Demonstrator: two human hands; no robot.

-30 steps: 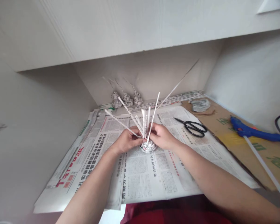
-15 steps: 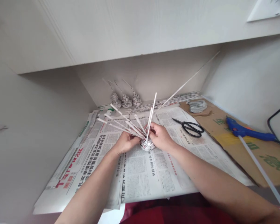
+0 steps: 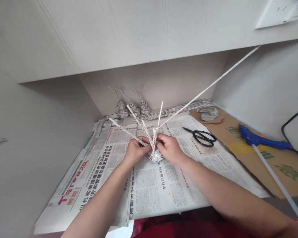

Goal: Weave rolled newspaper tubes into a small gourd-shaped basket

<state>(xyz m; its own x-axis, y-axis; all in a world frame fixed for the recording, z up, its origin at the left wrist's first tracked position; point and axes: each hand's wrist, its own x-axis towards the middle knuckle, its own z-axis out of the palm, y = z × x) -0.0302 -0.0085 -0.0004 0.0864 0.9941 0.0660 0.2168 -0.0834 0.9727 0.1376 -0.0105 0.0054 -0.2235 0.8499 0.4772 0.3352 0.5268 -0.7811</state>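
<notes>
Pointing upward, paper spokes [image 3: 140,124] splay.

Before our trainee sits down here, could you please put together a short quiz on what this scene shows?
1. True or false: the scissors lie on the newspaper.

2. How many woven pieces stand at the back, behind the hands?

3. What do the left hand and the right hand both touch?
A. the glue gun
B. the woven base
C. the cardboard

Key:
1. True.
2. Three.
3. B.
</notes>
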